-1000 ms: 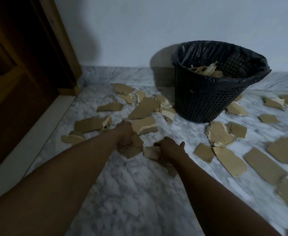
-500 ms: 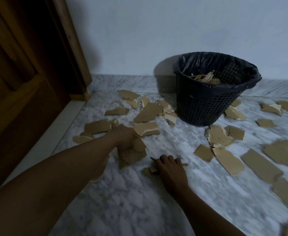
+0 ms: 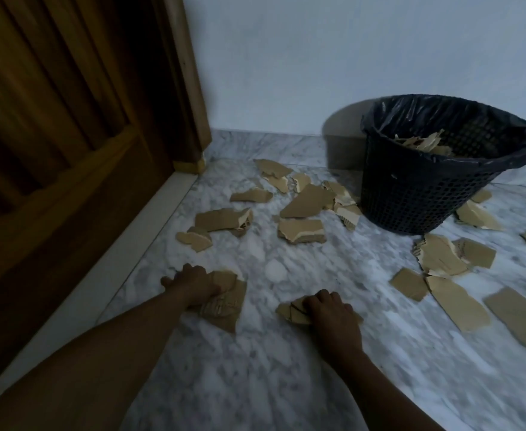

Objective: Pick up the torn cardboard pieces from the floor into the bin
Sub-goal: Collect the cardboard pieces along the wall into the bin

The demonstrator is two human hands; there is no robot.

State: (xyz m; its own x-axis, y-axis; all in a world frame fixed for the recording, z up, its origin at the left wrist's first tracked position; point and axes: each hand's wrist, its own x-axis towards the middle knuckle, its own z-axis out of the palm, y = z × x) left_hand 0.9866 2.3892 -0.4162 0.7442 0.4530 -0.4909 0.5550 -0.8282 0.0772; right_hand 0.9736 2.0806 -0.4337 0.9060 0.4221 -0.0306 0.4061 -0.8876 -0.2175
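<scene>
Altogether two hands, one bin

One bin stands on the floor, with one black bag as lining; inside it lies a heap of torn pieces, too tangled to count; two hands are in view, the left hand and the right hand, each on a small bunch of cardboard, perhaps two or three pieces each; on the floor about twenty loose cardboard pieces can be counted, some overlapping, some cut by the frame edge; one wooden door is at the left
</scene>
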